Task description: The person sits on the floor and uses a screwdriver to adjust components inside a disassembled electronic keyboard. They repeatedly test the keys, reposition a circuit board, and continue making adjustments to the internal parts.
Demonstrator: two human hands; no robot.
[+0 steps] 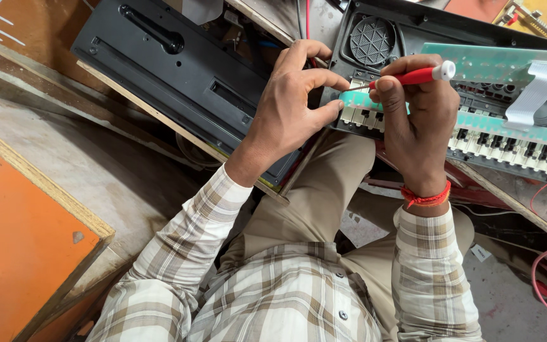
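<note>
leftward, past the orange board (26, 240) and black panel (178, 69), your left hand (292, 104) pinched the green circuit strip (362, 101) at the opened keyboard (476, 107) on your lap, while your right hand (413, 120) gripped a red screwdriver (413, 76); thin, light and likely brittle, that strip seemed best held by its edges.

One head camera, looking steeply down

A single view from the person's head faces almost straight down over chest and lap. It sits close: both hands (356, 107) and an opened keyboard (476, 88) fill the upper frame, with the floor (96, 164) at left.
</note>
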